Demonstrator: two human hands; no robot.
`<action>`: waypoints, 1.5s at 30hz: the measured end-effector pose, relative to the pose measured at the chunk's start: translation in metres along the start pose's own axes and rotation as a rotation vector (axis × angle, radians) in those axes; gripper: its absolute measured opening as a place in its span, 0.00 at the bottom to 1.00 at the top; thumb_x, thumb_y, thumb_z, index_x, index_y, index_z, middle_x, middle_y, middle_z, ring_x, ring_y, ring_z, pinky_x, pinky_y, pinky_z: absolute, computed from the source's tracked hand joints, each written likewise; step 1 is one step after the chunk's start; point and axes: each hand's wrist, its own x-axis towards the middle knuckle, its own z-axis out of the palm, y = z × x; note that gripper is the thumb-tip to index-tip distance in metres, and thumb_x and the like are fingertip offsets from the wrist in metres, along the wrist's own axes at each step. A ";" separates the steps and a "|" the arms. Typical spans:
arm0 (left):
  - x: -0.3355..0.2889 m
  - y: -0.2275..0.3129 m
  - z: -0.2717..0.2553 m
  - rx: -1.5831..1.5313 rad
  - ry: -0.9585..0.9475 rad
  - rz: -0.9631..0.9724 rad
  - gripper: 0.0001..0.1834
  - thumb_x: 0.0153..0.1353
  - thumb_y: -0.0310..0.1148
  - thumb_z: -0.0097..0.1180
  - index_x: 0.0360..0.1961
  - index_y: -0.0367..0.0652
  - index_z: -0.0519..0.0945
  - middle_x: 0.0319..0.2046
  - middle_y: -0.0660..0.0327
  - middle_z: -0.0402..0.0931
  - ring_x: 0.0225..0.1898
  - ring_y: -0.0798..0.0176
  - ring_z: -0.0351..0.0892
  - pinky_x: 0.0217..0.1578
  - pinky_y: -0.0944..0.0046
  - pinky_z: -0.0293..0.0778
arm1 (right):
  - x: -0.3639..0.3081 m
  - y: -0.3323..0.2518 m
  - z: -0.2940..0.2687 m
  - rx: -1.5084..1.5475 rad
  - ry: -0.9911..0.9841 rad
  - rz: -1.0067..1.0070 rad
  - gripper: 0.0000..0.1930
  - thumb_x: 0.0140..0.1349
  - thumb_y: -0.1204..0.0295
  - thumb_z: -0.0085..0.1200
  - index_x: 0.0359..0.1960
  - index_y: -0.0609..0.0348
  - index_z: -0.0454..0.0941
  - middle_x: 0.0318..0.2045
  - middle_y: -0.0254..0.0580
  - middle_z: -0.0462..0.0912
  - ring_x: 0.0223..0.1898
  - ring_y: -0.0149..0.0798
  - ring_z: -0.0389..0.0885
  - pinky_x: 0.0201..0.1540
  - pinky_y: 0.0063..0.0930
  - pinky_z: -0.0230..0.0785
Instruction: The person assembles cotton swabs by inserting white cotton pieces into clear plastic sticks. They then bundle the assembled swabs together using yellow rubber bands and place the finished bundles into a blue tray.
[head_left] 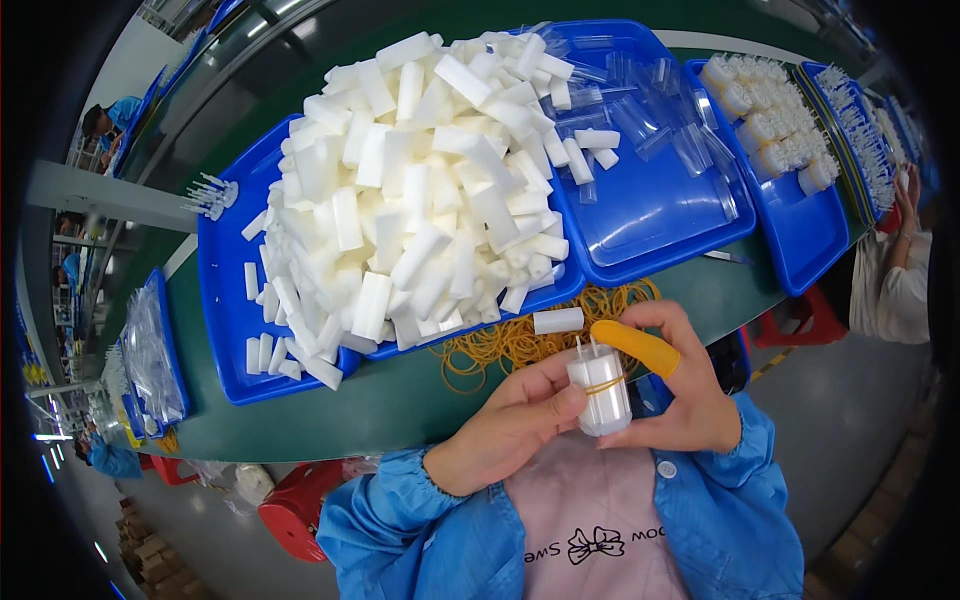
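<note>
Between my hands, in front of my chest, is a bundle of white and clear plastic pieces (pixel 606 408) with thin prongs at its top. A yellow rubber band (pixel 603 386) circles its middle. My left hand (pixel 515 415) pinches the bundle's left side, thumb in front. My right hand (pixel 690 395) grips it from the right, with the thumb near its lower end and the index finger, in a yellow finger cot (pixel 640 347), at the top. Just beyond, a loose white foam block (pixel 558 320) lies by a heap of yellow rubber bands (pixel 500 347).
A blue tray (pixel 222 300) heaped with white foam blocks (pixel 400 190) fills the left. Beside it, another blue tray (pixel 640 250) holds clear plastic pieces. Farther right, a blue tray (pixel 805 240) carries banded bundles (pixel 770 115). Another person's hand (pixel 908 195) shows at the right edge.
</note>
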 end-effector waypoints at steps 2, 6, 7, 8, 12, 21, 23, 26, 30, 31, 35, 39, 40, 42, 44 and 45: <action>0.000 0.002 0.003 0.061 0.028 0.015 0.32 0.62 0.41 0.55 0.62 0.39 0.60 0.56 0.57 0.67 0.57 0.63 0.68 0.58 0.61 0.64 | 0.000 -0.009 0.002 -0.091 0.025 -0.037 0.38 0.34 0.56 0.73 0.51 0.59 0.75 0.46 0.45 0.69 0.48 0.48 0.68 0.50 0.41 0.61; 0.003 -0.008 0.001 0.116 0.087 0.093 0.30 0.62 0.40 0.56 0.62 0.40 0.62 0.55 0.59 0.69 0.55 0.65 0.70 0.56 0.63 0.65 | 0.003 -0.009 0.004 -0.232 0.000 -0.121 0.39 0.33 0.54 0.73 0.49 0.60 0.75 0.46 0.44 0.69 0.48 0.48 0.68 0.51 0.43 0.60; 0.003 -0.007 0.001 0.083 0.067 0.085 0.31 0.62 0.40 0.56 0.62 0.40 0.62 0.55 0.59 0.69 0.55 0.65 0.69 0.56 0.63 0.64 | 0.004 -0.008 0.004 -0.219 0.005 -0.129 0.39 0.34 0.54 0.73 0.49 0.60 0.75 0.46 0.44 0.69 0.48 0.48 0.68 0.51 0.43 0.60; 0.001 -0.006 0.001 0.049 0.047 0.079 0.31 0.62 0.40 0.57 0.62 0.40 0.62 0.54 0.59 0.69 0.55 0.65 0.69 0.57 0.63 0.64 | 0.004 -0.007 0.004 -0.206 0.009 -0.137 0.38 0.34 0.54 0.73 0.49 0.60 0.75 0.45 0.43 0.69 0.48 0.48 0.68 0.51 0.43 0.60; -0.001 -0.002 0.000 -0.078 0.023 -0.048 0.32 0.61 0.39 0.58 0.62 0.40 0.60 0.55 0.60 0.69 0.56 0.66 0.68 0.57 0.63 0.64 | 0.004 -0.001 0.009 -0.068 0.060 -0.126 0.37 0.34 0.55 0.73 0.48 0.60 0.75 0.45 0.43 0.70 0.47 0.48 0.69 0.50 0.43 0.59; 0.004 -0.008 -0.005 0.036 0.075 0.045 0.32 0.60 0.38 0.58 0.62 0.40 0.60 0.55 0.59 0.69 0.56 0.66 0.69 0.57 0.64 0.64 | 0.008 -0.004 0.007 -0.166 0.013 -0.148 0.37 0.36 0.55 0.73 0.49 0.61 0.75 0.46 0.44 0.69 0.47 0.48 0.68 0.51 0.42 0.60; 0.003 0.000 0.000 -0.057 0.035 -0.031 0.33 0.60 0.37 0.59 0.62 0.40 0.60 0.55 0.60 0.69 0.56 0.67 0.68 0.57 0.64 0.64 | 0.007 -0.002 0.009 -0.104 0.046 -0.124 0.37 0.35 0.55 0.73 0.49 0.61 0.75 0.46 0.44 0.69 0.47 0.48 0.68 0.51 0.43 0.60; 0.003 0.003 -0.004 -0.046 -0.007 -0.021 0.33 0.60 0.37 0.59 0.63 0.40 0.59 0.55 0.60 0.69 0.57 0.67 0.67 0.57 0.64 0.63 | 0.007 -0.002 0.009 -0.080 0.051 -0.097 0.37 0.34 0.55 0.73 0.48 0.61 0.75 0.45 0.44 0.69 0.47 0.49 0.68 0.51 0.43 0.60; 0.005 -0.004 -0.004 0.071 0.058 0.083 0.33 0.60 0.39 0.58 0.63 0.40 0.59 0.56 0.58 0.68 0.56 0.65 0.69 0.58 0.62 0.63 | 0.013 -0.007 0.009 -0.214 0.005 -0.115 0.38 0.34 0.55 0.73 0.48 0.61 0.75 0.45 0.44 0.69 0.47 0.49 0.68 0.51 0.43 0.60; 0.005 -0.005 -0.004 0.060 0.057 0.070 0.33 0.60 0.39 0.58 0.63 0.40 0.59 0.56 0.58 0.68 0.56 0.64 0.69 0.58 0.62 0.63 | 0.012 -0.007 0.009 -0.225 0.017 -0.138 0.38 0.34 0.55 0.73 0.48 0.61 0.75 0.45 0.44 0.69 0.47 0.49 0.68 0.51 0.43 0.60; 0.005 -0.006 -0.010 -0.152 -0.005 -0.031 0.33 0.60 0.38 0.59 0.63 0.40 0.59 0.56 0.59 0.68 0.56 0.65 0.69 0.59 0.63 0.63 | 0.010 -0.005 0.009 -0.219 0.056 -0.178 0.38 0.35 0.54 0.72 0.48 0.61 0.75 0.45 0.44 0.69 0.46 0.48 0.68 0.50 0.44 0.60; 0.002 -0.001 -0.010 -0.058 0.016 -0.023 0.35 0.60 0.40 0.59 0.63 0.40 0.58 0.56 0.59 0.68 0.57 0.66 0.68 0.59 0.63 0.62 | 0.013 -0.006 0.009 -0.224 0.055 -0.159 0.38 0.34 0.54 0.73 0.48 0.60 0.75 0.45 0.44 0.68 0.45 0.48 0.68 0.49 0.44 0.59; 0.003 -0.002 -0.011 -0.006 0.013 0.005 0.36 0.60 0.42 0.59 0.64 0.40 0.58 0.57 0.59 0.67 0.57 0.65 0.68 0.59 0.63 0.62 | 0.013 -0.008 0.010 -0.231 0.047 -0.141 0.37 0.34 0.54 0.73 0.48 0.60 0.75 0.45 0.43 0.68 0.45 0.48 0.68 0.49 0.44 0.59; 0.006 -0.007 -0.013 0.098 0.008 0.062 0.37 0.60 0.46 0.57 0.64 0.40 0.58 0.57 0.58 0.67 0.58 0.65 0.68 0.59 0.63 0.62 | 0.013 -0.013 0.012 -0.244 0.031 -0.105 0.37 0.34 0.55 0.73 0.48 0.59 0.75 0.45 0.43 0.68 0.45 0.48 0.67 0.49 0.44 0.59; 0.005 -0.010 -0.011 0.092 0.036 0.056 0.37 0.60 0.47 0.57 0.64 0.40 0.58 0.57 0.59 0.67 0.58 0.65 0.67 0.59 0.63 0.62 | 0.012 -0.010 0.013 -0.265 0.031 -0.123 0.37 0.35 0.55 0.73 0.48 0.59 0.75 0.44 0.43 0.68 0.45 0.48 0.67 0.49 0.44 0.59; 0.005 -0.010 -0.011 0.088 0.049 0.052 0.37 0.60 0.48 0.57 0.64 0.40 0.58 0.57 0.59 0.67 0.58 0.64 0.67 0.59 0.63 0.62 | 0.011 -0.008 0.014 -0.276 0.032 -0.132 0.36 0.35 0.55 0.73 0.48 0.59 0.75 0.44 0.43 0.68 0.45 0.48 0.67 0.49 0.44 0.59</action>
